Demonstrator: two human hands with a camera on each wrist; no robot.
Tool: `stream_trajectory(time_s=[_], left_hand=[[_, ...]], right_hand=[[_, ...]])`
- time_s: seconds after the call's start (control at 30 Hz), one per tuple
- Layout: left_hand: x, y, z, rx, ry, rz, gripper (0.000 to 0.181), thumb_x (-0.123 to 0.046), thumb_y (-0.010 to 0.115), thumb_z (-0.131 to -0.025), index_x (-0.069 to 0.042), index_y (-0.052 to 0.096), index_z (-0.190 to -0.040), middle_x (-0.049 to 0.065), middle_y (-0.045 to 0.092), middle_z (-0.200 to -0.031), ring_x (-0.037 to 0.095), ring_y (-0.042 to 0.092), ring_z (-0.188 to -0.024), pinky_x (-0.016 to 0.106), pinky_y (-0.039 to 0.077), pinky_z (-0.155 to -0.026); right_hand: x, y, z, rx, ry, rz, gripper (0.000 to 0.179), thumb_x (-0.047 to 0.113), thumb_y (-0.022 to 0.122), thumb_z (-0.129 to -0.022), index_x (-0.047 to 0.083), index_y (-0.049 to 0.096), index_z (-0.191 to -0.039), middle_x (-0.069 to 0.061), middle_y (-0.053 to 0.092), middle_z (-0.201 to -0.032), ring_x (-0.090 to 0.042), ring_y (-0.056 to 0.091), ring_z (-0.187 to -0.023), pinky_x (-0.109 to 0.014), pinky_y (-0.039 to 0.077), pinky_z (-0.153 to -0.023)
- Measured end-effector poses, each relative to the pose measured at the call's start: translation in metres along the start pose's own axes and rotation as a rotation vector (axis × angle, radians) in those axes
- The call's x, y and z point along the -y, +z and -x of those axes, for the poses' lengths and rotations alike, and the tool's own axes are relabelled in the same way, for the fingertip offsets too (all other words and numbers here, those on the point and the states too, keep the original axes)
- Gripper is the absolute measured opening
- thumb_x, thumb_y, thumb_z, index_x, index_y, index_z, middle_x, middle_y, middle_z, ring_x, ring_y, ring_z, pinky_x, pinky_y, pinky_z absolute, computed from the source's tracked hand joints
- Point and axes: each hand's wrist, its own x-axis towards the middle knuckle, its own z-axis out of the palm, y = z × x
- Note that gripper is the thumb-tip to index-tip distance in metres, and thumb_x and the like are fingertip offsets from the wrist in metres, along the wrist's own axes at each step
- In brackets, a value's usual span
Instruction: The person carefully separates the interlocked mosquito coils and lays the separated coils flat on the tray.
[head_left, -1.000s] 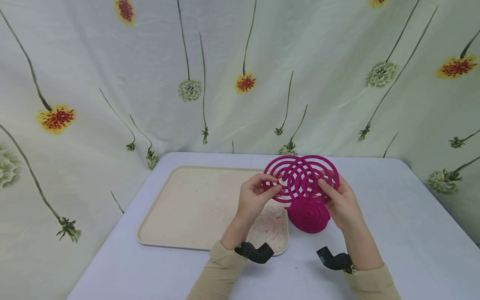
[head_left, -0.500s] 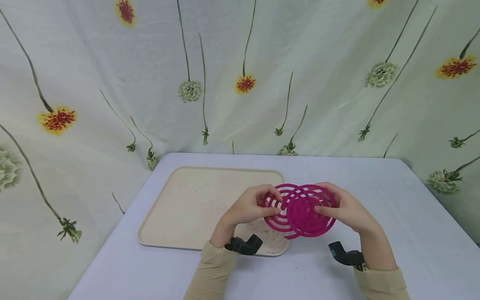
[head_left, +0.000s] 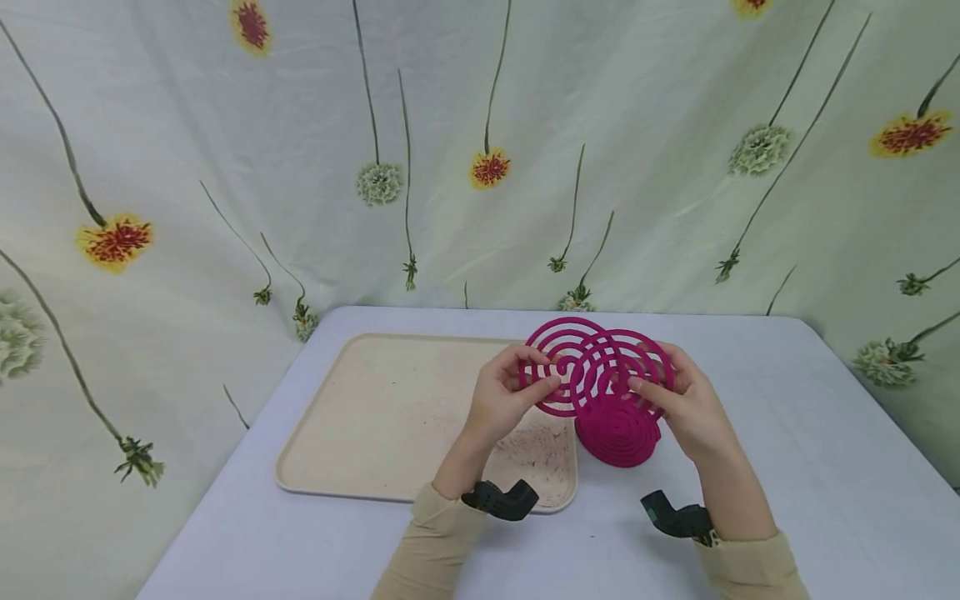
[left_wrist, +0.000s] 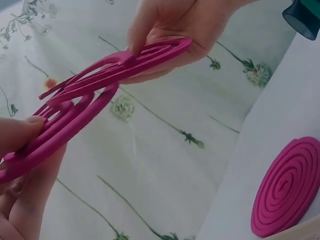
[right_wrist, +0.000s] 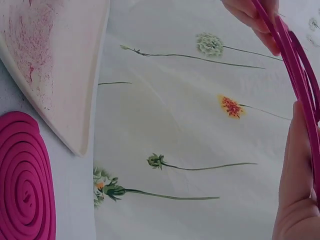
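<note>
Two magenta mosquito coils, partly overlapped, are held up above the table in the head view. My left hand (head_left: 497, 398) pinches the left coil (left_wrist: 70, 135) at its outer side between thumb and fingers. On the other side, my right hand (head_left: 692, 410) holds the right coil (left_wrist: 150, 62), its thumb on the near face and the other fingers behind. The left wrist view shows the coils tilted and crossing each other; whether their turns are interlocked I cannot tell. Below them lies a stack of the same coils (head_left: 618, 442), its top partly covered in the head view.
A beige tray (head_left: 397, 408) with reddish crumbs near its right end lies left of the stack. The white table (head_left: 787, 417) extends to the right. A flower-printed cloth (head_left: 450, 233) hangs behind. Each wrist carries a black camera (head_left: 502, 502).
Both hands lowered the overlapped coils in front of the stack half a second ago, then raised them again. Both coils remain in hand and overlapped; the tray stays put.
</note>
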Motion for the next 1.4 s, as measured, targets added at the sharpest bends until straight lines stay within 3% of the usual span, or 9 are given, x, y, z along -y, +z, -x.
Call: stream_trajectory(time_s=[0.17,0.27,0.33,0.53,0.7,0.83,1.2,1.3,1.4], left_hand=[[0.001,0.004,0.000,-0.035,0.044,0.047,0.024,0.012,0.060,-0.085,0.011,0.052,-0.108,0.029,0.052,-0.101,0.013,0.062,-0.079,0.029,0.055,-0.073],[0.000,0.000,0.001,0.035,0.036,0.042,0.026,0.008,0.059,-0.087,0.009,0.051,-0.113,0.025,0.051,-0.105,0.013,0.059,-0.079,0.027,0.055,-0.072],[-0.001,-0.007,0.001,0.119,0.018,0.016,0.027,0.005,0.059,-0.088,0.008,0.051,-0.114,0.025,0.052,-0.105,0.013,0.058,-0.080,0.026,0.055,-0.072],[-0.003,-0.027,0.002,0.402,-0.051,-0.126,0.022,0.002,0.064,-0.085,0.001,0.061,-0.107,0.018,0.060,-0.097,0.012,0.051,-0.069,0.022,0.049,-0.060],[-0.004,-0.029,0.003,0.489,-0.071,-0.183,0.027,0.001,0.067,-0.083,0.002,0.063,-0.110,0.015,0.062,-0.098,0.013,0.053,-0.068,0.022,0.049,-0.059],[-0.003,-0.028,0.003,0.431,-0.056,-0.202,0.031,0.000,0.067,-0.083,0.001,0.063,-0.114,0.012,0.064,-0.102,0.011,0.053,-0.068,0.022,0.050,-0.060],[0.002,-0.011,0.001,0.034,0.070,-0.131,0.031,0.004,0.065,-0.085,0.005,0.062,-0.116,0.021,0.064,-0.108,0.013,0.057,-0.076,0.020,0.051,-0.064],[0.001,-0.007,0.000,-0.017,0.085,-0.100,0.033,0.004,0.064,-0.085,0.004,0.061,-0.118,0.019,0.063,-0.112,0.015,0.058,-0.082,0.022,0.053,-0.069],[0.000,-0.007,0.000,-0.008,0.081,-0.062,0.035,0.003,0.062,-0.087,0.003,0.058,-0.122,0.018,0.061,-0.115,0.016,0.059,-0.087,0.028,0.054,-0.075]], right_hand=[[0.001,0.007,-0.001,-0.063,0.001,-0.185,0.035,-0.004,0.054,-0.091,0.012,0.043,-0.120,0.001,0.064,-0.100,-0.009,0.065,-0.080,-0.023,0.055,-0.069],[0.001,0.008,-0.002,-0.063,0.016,-0.208,0.034,-0.004,0.053,-0.092,0.011,0.042,-0.120,0.001,0.062,-0.103,-0.010,0.065,-0.084,-0.025,0.055,-0.071],[0.001,0.005,-0.001,-0.046,0.052,-0.124,0.037,-0.002,0.055,-0.091,0.009,0.040,-0.123,0.000,0.061,-0.104,-0.009,0.064,-0.084,-0.023,0.054,-0.070],[0.003,-0.010,0.002,0.196,0.186,0.208,0.053,0.008,0.064,-0.088,-0.003,0.039,-0.133,-0.023,0.054,-0.117,-0.017,0.064,-0.090,-0.032,0.056,-0.073],[0.001,-0.016,0.001,0.408,0.200,0.261,0.042,0.009,0.064,-0.088,-0.008,0.049,-0.123,-0.019,0.065,-0.099,-0.023,0.068,-0.079,-0.034,0.056,-0.071],[-0.001,-0.015,0.000,0.414,0.180,0.292,0.032,0.009,0.062,-0.089,-0.012,0.054,-0.113,-0.013,0.068,-0.083,-0.022,0.068,-0.070,-0.031,0.056,-0.067],[-0.001,0.002,-0.002,0.005,0.104,0.173,0.036,0.011,0.060,-0.092,-0.013,0.051,-0.117,0.004,0.068,-0.079,-0.010,0.065,-0.070,-0.023,0.054,-0.069],[-0.001,0.005,-0.002,-0.064,0.113,0.071,0.037,0.013,0.060,-0.092,-0.011,0.050,-0.119,0.006,0.068,-0.082,-0.007,0.065,-0.074,-0.021,0.053,-0.072],[-0.001,0.007,-0.002,-0.098,0.109,-0.017,0.030,0.013,0.061,-0.092,-0.004,0.054,-0.116,0.005,0.069,-0.085,-0.007,0.065,-0.078,-0.020,0.053,-0.073]])
